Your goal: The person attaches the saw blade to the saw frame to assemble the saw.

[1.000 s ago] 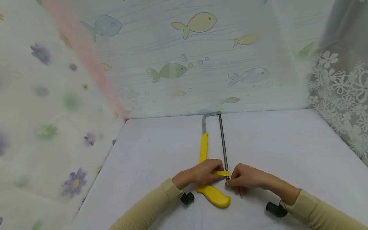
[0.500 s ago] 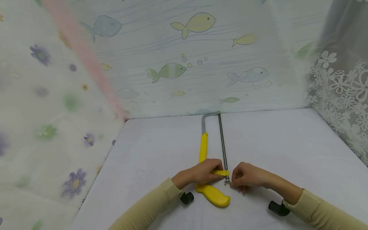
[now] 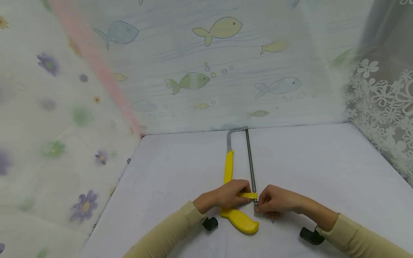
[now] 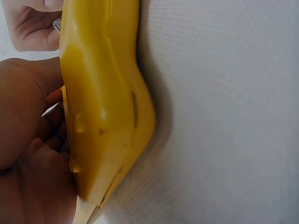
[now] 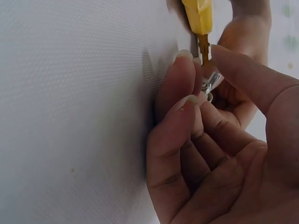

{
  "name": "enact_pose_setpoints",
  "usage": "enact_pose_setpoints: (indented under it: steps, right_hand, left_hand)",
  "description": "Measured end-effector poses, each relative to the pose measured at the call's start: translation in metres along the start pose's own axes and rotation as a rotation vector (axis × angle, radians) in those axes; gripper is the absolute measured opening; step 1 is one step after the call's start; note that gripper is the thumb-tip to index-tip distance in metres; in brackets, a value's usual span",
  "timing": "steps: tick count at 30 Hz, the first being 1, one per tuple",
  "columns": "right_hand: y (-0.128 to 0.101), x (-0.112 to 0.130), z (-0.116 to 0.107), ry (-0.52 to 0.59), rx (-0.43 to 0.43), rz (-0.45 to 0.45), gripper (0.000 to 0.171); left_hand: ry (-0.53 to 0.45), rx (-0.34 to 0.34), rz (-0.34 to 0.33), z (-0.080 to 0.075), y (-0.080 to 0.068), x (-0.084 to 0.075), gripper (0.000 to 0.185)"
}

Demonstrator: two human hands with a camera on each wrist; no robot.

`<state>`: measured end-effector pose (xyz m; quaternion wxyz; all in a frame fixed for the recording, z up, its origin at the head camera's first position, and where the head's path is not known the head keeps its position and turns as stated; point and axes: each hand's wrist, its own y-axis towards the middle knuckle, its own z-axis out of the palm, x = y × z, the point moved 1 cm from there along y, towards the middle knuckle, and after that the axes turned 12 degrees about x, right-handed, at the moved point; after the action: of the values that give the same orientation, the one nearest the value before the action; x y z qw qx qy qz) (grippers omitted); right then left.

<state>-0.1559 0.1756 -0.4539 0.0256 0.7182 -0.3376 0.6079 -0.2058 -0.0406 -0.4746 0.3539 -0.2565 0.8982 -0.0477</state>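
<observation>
A yellow-handled hacksaw [image 3: 238, 179] lies flat on the white tabletop [image 3: 322, 172], its metal frame pointing away toward the fish-pattern curtain [image 3: 209, 71]. The left hand [image 3: 227, 196] is closed around the frame near the handle, probably to keep the saw from turning or sliding. The right hand [image 3: 277, 201] pinches the small metal wing nut [image 5: 210, 83] at the near end of the blade [image 3: 250, 163] with thumb and fingertips; this nut seems to set the blade tension. Both sleeves rest low near the tabletop, which likely makes the fine finger work steadier.
</observation>
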Motion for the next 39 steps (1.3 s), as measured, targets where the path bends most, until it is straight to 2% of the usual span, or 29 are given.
enact_pose_setpoints:
  steps: [5,13,23,34,39]
  right_hand:
    - [0.0028,0.0006,0.0006,-0.003,-0.020,0.027,0.033]
    - [0.0039,0.0008,0.0009,-0.010,-0.034,0.052,0.035]
    - [-0.0001,-0.0012,0.0009,0.005,-0.027,0.050,0.028]
    - [-0.0032,-0.0003,-0.0014,-0.059,-0.051,0.023,0.018]
    - [-0.0039,0.0018,-0.0006,-0.034,-0.019,0.006,0.017]
  left_hand:
    - [0.003,-0.004,0.007,-0.0002,0.0009,0.0004,0.013]
    - [0.007,-0.008,0.004,0.0014,0.0019,0.0026,0.013]
    - [0.024,-0.008,0.001,0.0022,0.0007,0.0018,0.014]
    - [0.031,-0.017,0.013,0.0019,0.0013,0.0034,0.014]
    - [0.028,-0.011,0.016,0.0007,-0.0003,0.0010,0.014]
